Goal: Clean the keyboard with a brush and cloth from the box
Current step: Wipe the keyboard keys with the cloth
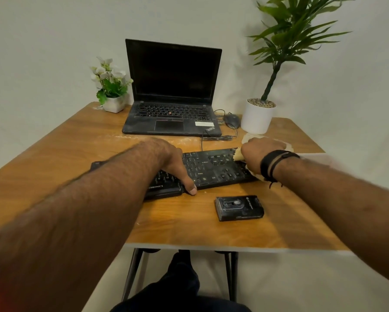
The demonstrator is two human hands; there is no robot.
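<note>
Head view: my left hand [171,163] pinned the keyboard [211,170] flat; my right hand [260,157] gripped the cloth [238,154]; short, light strokes seemed wisest.

The table [76,140] has a wood-grain top with a smooth, slightly glossy finish, dusted pale at 12 o'clock near the laptop [172,86]. The laptop looks like matt black plastic, its palm rest smeared with grey dust. The keyboard [211,170] at the centre is black plastic, matt on the keys, shinier along the front edge. At 3 o'clock on it lies a soft cream cloth [238,154], crumpled. The small box [239,208] at 5 o'clock is dark, glossy plastic, dusty. The pots [256,120] at 1 o'clock and 11 o'clock look smooth, white and matt.
</note>
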